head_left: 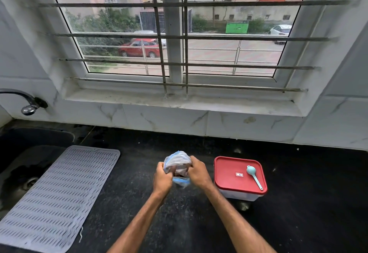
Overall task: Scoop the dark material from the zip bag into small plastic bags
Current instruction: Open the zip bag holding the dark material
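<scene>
Two bare forearms reach in from the near edge over the black surface (129, 203). The left hand (162, 180) and right hand (199, 173) meet in the middle. Each grip is clenched on the zip bag (177, 162), with the fingers curled into its plastic from either side. The bag is held just above the surface, directly in front of the person.

It is bunched into a soft lump. The blue zip strip shows at the near, lower end and the rounded bulk swells away from the person, so its long axis seems to run near to far with the mouth toward the body. Dark material shows through the clear film between the hands. The bag looks light, limp and rather slippery. It is probably best held by the stiffer zip edges, with its belly rested on the surface so the mouth stays open.

Just right of the hands stands a box with a red lid (240, 175), and a pale blue scoop (253, 176) lies on the lid untouched. No small plastic bags can be seen. Well to the left a grey ribbed mat (59, 193) overlaps the sink (23, 173). Farther back are the tap (27, 103) and the barred window (175, 39).
</scene>
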